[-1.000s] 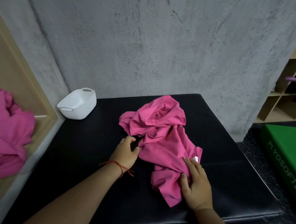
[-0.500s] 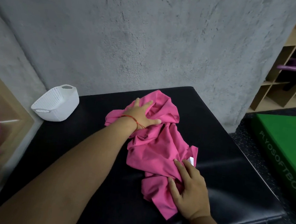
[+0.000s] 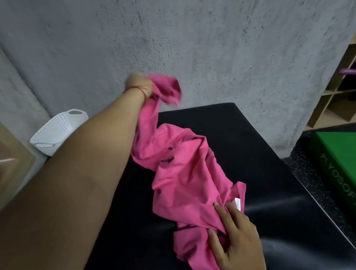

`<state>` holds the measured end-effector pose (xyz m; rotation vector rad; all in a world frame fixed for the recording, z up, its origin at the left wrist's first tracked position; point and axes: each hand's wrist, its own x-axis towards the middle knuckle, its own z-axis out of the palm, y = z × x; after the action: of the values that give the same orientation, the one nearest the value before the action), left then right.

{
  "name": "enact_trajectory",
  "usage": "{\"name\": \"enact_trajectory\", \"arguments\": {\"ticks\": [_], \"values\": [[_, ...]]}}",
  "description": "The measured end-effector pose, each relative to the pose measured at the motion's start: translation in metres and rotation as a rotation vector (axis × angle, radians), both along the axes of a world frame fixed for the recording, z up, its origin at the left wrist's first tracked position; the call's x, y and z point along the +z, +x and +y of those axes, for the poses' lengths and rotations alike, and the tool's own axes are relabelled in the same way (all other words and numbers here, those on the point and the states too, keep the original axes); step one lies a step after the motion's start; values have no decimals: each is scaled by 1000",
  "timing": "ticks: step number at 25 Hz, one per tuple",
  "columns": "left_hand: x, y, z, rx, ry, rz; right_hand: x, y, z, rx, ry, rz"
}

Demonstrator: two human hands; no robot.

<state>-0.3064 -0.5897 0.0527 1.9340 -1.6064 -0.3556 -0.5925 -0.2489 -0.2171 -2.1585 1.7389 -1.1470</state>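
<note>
Left hand point(image 3: 138, 85): fingers clenched round far end of pink garment point(image 3: 182, 170), raised above black pad point(image 3: 294, 222). Right hand point(image 3: 238, 247): fingers flat, pinning near end. Judgement: keep pin firm, draw raised end away to pull creases out. Long axis runs from right fingertips to left fist

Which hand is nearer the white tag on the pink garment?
Right. The right hand presses the pink garment just beside the white tag; the left hand grips the garment's far end, raised well away.
</note>
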Motion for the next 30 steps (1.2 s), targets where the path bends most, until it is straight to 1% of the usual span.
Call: {"name": "enact_trajectory", "arguments": {"ticks": [1, 2, 3, 4, 6, 8, 10, 12, 14, 15, 16, 17, 18, 20, 22, 24, 25, 26, 28, 30], "values": [[15, 16, -6, 40, -173, 153, -1, 0, -1, 0, 1, -1], [20, 26, -6, 38, -276, 230, -1, -1, -1, -1, 1, -1], [18, 28, -2, 0, -308, 214, -1, -1, -1, -1, -2, -1], [8, 23, 8, -60, -276, 163, -1, 0, -2, 0, -7, 0], [-41, 16, 29, -169, -171, 72, -1, 0, -2, -2, -3, 3], [-87, 14, 59, -174, -47, 48, 0, 1, -3, -8, 1, 6], [-130, 14, 93, -149, 25, 50, 1, 2, -2, -13, 11, 15], [-164, 6, 136, -55, 13, 151, 1, 2, -1, -20, 17, 16], [-190, -17, 194, 59, -59, 278, 2, 2, -1, -23, 29, 18], [-202, -30, 223, 74, -81, 359, 1, 3, -1, -21, 39, 19], [-210, -43, 250, 56, -49, 433, 1, 3, -1, -17, 44, 16], [-216, -56, 274, 10, 22, 458, 3, 3, -1, -16, 47, 13], [-222, -64, 290, -38, 78, 405, 5, 2, -2, -16, 49, 11], [-227, -69, 303, -133, 82, 236, 10, 2, -1, -12, 42, -4], [-222, -56, 299, -147, 56, 181, 13, 2, 1, 12, 39, -71], [-212, -27, 287, -59, 32, 160, 10, 2, 0, 28, 47, -169], [-208, -6, 283, -2, 34, 151, 10, 1, -1, 25, 48, -188], [-202, 14, 284, 58, 42, 140, 10, 1, -2, 9, 51, -173], [-194, 45, 298, 181, 34, 153, 10, 1, -3, -40, 45, -65], [-191, 50, 324, 213, -29, 171, 9, 2, -4, -54, 47, 17]]}}
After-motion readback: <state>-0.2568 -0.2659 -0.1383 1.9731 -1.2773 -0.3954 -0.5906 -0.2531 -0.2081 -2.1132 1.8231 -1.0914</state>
